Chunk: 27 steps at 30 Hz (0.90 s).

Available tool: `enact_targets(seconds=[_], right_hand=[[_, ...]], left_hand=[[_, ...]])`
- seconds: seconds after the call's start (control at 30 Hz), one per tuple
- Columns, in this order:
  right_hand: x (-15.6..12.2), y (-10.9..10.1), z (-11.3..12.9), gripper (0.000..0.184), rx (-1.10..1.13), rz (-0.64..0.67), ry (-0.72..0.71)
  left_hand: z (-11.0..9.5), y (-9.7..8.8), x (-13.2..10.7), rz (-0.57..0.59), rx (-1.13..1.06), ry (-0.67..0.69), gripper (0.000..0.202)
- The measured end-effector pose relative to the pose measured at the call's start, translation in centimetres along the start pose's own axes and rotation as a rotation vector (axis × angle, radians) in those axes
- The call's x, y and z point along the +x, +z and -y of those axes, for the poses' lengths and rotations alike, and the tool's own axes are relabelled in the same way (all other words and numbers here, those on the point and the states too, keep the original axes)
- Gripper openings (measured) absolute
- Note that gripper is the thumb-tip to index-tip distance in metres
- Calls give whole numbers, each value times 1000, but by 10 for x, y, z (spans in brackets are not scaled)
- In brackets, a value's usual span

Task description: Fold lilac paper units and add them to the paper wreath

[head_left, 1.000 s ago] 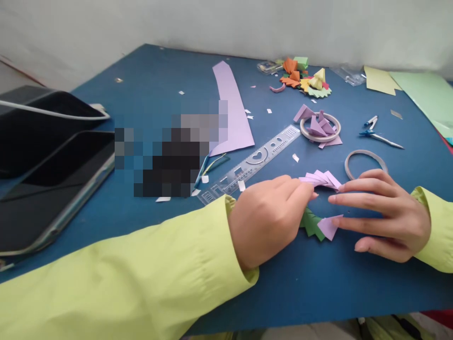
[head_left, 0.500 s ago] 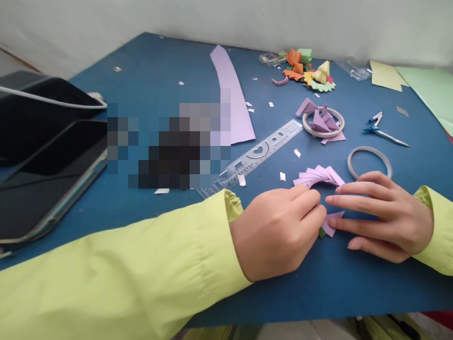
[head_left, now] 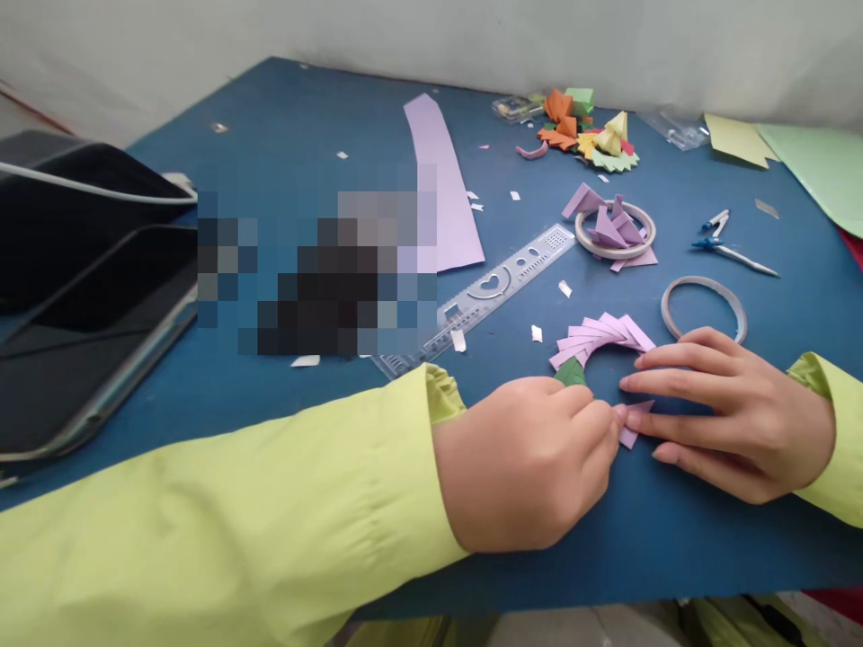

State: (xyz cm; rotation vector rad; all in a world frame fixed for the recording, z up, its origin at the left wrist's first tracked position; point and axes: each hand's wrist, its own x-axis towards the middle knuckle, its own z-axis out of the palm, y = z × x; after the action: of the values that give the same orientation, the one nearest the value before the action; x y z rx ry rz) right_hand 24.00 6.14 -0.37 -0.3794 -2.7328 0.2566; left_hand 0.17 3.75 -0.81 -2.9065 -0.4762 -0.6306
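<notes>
Near the tabletop's (head_left: 607, 557) front edge, your left hand (head_left: 532, 463) pinched an apparently part-joined lilac-and-green paper ring (head_left: 593, 336), your right hand (head_left: 748, 422) lay open, and folded lilac pieces (head_left: 613, 230) seemingly awaited joining.

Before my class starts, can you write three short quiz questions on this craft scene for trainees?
1. Multiple choice: which colours show in the folded-paper arc? A) orange and yellow; B) lilac and green; C) red and white.
2. True or false: the clear ruler has a heart-shaped cut-out.
3. Short answer: which of the person's hands has its fingers more tightly curled?

Key: 1 B; 2 true; 3 the left hand.
</notes>
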Motion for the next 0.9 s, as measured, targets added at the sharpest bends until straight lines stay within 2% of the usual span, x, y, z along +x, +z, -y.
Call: enact_targets(seconds=[0.27,0.47,0.9], right_hand=[[-1,3,-3,26,-21,-41,-55],[1,4,-3,24,3,-79,-48],[-3,6,1,27,-157,-88,-112]], left_hand=[[-2,-4,5,27,142,93,25],[-2,-5,2,65,161,97,22],[-4,-2,4,47,136,96,20]])
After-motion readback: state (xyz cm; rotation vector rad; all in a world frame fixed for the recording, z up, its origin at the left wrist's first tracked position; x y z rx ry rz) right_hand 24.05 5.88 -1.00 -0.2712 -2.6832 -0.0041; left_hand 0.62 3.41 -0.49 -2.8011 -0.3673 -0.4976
